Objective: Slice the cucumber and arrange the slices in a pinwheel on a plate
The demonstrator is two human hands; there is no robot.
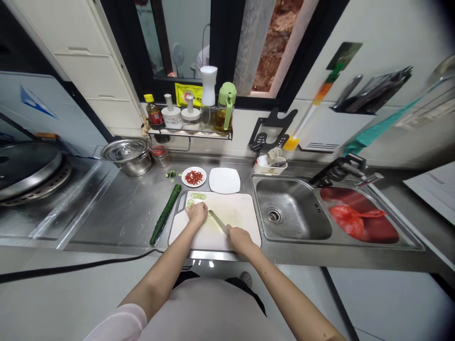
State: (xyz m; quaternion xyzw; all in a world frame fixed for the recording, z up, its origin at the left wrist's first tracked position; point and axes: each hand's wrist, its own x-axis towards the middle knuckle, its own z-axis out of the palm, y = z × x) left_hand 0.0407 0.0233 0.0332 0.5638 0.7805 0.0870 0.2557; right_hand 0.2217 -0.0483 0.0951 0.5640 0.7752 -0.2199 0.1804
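Observation:
A white cutting board (pixel 227 238) with a grey rim lies on the steel counter. My right hand (pixel 241 239) grips a knife (pixel 218 221) by its handle, the blade pointing away and to the left, low over the board. On the left half of the board my left hand (pixel 198 214) has its fingers curled together; what they hold, if anything, is hidden beneath them. Thin cucumber slices (pixel 198 196) lie in a row just beyond that hand, and a couple more touch or nearly touch its fingers. A whole dark green cucumber (pixel 165 215) rests left of the board.
Behind the board stand a plate of chopped red chili (pixel 194 177) and a white square plate (pixel 224 180). Green scraps (pixel 171 175) lie beside them. A lidded steel pot (pixel 128 156) is at back left. The sink (pixel 295 208) adjoins on the right, with a red bag (pixel 350 221) in its second basin.

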